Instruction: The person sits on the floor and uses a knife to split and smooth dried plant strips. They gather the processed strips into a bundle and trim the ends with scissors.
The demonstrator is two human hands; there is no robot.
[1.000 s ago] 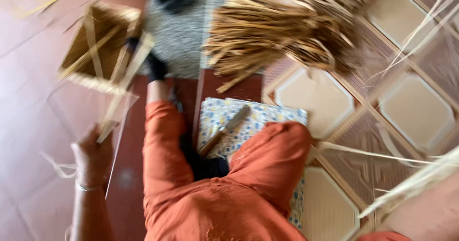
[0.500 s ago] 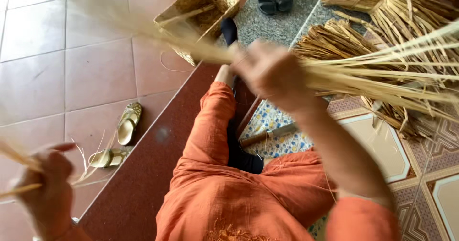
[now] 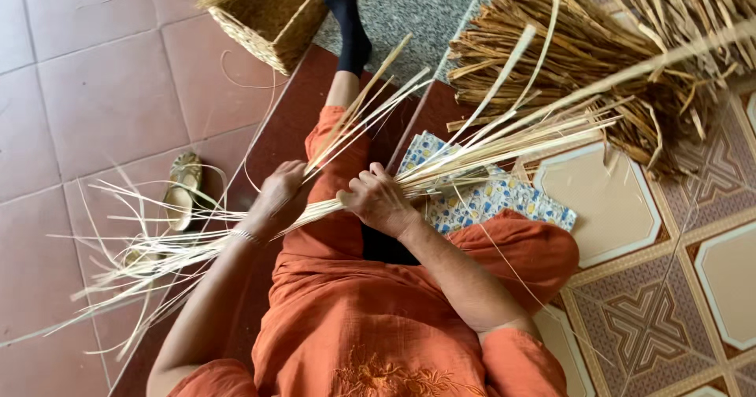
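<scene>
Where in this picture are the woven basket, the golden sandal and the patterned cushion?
Woven basket [image 3: 250,20]: head view, on its pale woven side wall.
Golden sandal [image 3: 184,188]: head view, on its insole.
Patterned cushion [image 3: 504,202]: head view, on its bare blue-and-yellow top.

— What is different from half a second ago?

— The left hand [image 3: 277,194] was far out to the side; now it is close to the right hand [image 3: 378,200], both over the lap, closed on the pale straw strips [image 3: 472,149].

— And the strips?

— Before, they were raised across the view; now they lie lower, fanning out on both sides.
</scene>
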